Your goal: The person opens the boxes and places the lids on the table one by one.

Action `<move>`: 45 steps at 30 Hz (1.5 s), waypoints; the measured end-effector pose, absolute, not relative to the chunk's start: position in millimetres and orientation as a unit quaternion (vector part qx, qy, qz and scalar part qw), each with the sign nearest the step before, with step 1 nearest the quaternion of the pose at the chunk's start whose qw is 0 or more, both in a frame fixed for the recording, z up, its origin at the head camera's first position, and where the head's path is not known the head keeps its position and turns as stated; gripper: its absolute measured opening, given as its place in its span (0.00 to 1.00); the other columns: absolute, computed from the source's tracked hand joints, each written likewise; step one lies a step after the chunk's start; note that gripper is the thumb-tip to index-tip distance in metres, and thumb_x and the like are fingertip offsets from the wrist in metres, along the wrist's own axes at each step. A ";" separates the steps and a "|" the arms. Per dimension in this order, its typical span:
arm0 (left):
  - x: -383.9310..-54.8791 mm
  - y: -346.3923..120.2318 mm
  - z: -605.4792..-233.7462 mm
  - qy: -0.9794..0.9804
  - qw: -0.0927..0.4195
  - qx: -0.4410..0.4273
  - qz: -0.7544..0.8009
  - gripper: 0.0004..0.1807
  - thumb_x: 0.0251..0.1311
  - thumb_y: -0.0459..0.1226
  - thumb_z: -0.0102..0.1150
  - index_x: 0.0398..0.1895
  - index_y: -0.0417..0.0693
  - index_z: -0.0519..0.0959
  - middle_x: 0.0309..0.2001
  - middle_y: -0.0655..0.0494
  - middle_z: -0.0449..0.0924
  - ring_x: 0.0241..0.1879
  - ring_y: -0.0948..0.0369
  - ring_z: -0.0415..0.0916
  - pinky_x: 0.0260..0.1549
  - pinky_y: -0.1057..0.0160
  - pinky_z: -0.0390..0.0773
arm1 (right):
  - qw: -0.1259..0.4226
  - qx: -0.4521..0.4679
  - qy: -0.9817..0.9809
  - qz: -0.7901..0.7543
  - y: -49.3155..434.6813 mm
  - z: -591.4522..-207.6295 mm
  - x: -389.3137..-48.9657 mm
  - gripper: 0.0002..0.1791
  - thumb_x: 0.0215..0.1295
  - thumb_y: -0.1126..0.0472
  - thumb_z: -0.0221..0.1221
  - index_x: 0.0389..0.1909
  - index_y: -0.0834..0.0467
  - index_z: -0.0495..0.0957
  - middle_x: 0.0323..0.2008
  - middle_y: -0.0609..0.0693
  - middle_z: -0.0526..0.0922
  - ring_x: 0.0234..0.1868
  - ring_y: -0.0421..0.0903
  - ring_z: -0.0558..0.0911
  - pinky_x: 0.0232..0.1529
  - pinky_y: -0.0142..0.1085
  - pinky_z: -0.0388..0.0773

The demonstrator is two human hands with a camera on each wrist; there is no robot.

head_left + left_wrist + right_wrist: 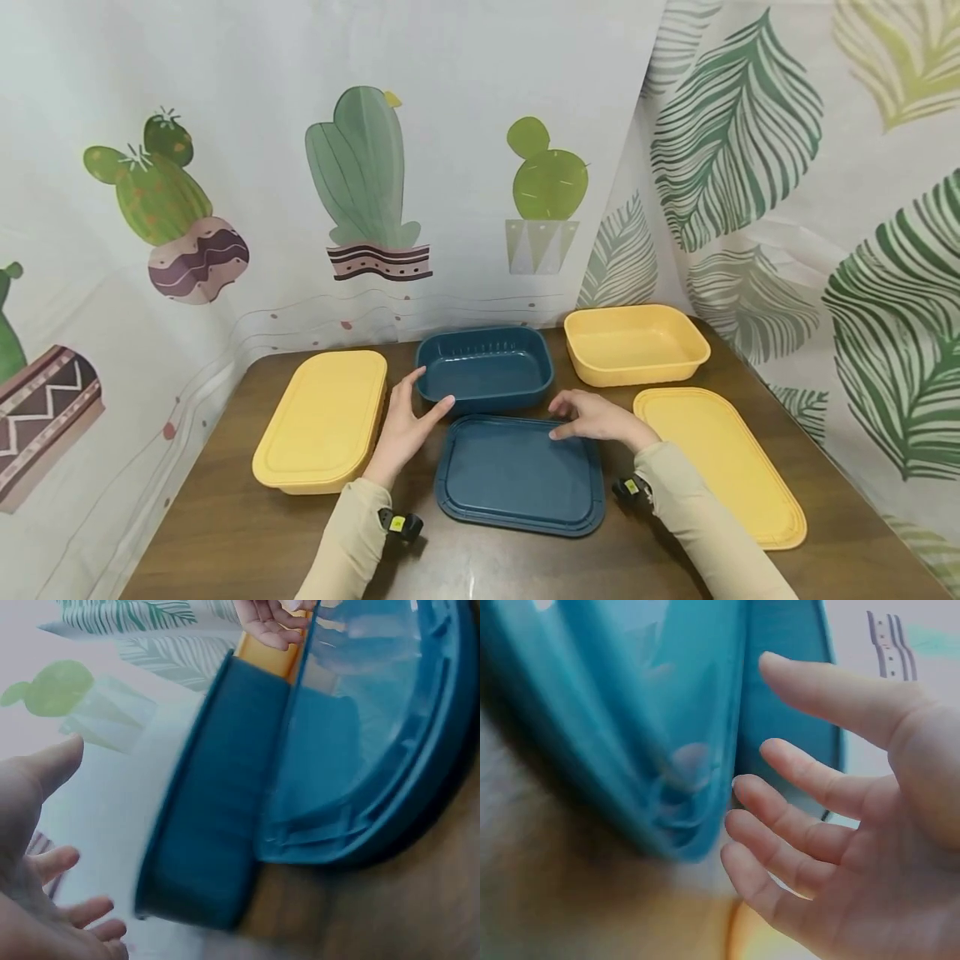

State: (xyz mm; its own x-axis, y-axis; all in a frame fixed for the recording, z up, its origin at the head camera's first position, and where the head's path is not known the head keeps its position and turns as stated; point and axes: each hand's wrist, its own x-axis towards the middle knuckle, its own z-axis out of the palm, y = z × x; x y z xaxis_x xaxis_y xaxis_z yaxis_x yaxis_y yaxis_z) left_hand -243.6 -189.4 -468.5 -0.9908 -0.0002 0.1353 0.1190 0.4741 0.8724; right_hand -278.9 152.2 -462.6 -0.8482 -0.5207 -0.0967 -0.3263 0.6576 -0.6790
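Note:
A dark blue plastic food container (pixel 483 402) stands uncovered at the back middle of the table, also seen in the left wrist view. In front of it lies a matching blue lid (pixel 521 475), flat on the wood. My left hand (pixel 405 429) is by the container's left front corner, thumb and fingers spread, gripping nothing. Over the lid's far right corner hovers my right hand (pixel 592 417), its fingers loosely bent and holding nothing. In the right wrist view the right hand's fingers (pixel 795 817) appear apart from the blue lid (pixel 682 847).
To the left sits a yellow container with its lid on (pixel 322 417). An uncovered yellow container (pixel 637 371) stands at the back right, and a yellow lid (pixel 720 467) lies in front of it. Patterned cloth (pixel 465 167) hangs behind the brown table (pixel 247 533).

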 end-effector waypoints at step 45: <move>-196.7 -375.1 -424.5 -0.909 0.237 0.025 -0.342 0.47 0.67 0.49 0.64 0.79 0.42 0.50 0.69 0.32 0.65 0.68 0.32 0.60 0.57 0.29 0.62 | 0.054 -0.277 0.828 -0.484 -5.7 -439.9 -258.6 0.29 0.70 0.57 0.64 0.68 0.59 0.71 0.62 0.58 0.77 0.62 0.53 0.76 0.57 0.50 0.77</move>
